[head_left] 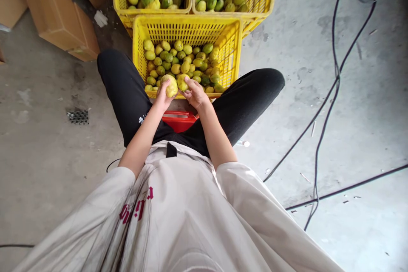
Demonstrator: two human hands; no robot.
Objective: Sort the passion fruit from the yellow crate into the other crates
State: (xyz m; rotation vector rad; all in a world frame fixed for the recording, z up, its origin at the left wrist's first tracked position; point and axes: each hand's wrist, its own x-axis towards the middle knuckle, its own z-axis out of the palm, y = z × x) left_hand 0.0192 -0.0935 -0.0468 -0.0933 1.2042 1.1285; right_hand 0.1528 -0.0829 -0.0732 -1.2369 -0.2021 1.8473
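Observation:
My left hand (163,97) is closed around a large, pale yellow lemon (171,86) with bumpy skin. Beside it, my right hand (195,93) grips a second yellow lemon (182,82), thumb on top. Both lemons are above the near rim of a yellow plastic crate (188,21) between my knees. Inside that crate lie many smaller yellow and green lemons (185,67). The undersides of both held fruits are hidden by my fingers.
Behind stand two more yellow crates (152,11) (234,14) with green and yellow fruit. Cardboard boxes (59,19) are at the upper left. Under me is a red seat (180,124). A black cable (338,76) loops over the concrete floor at the right.

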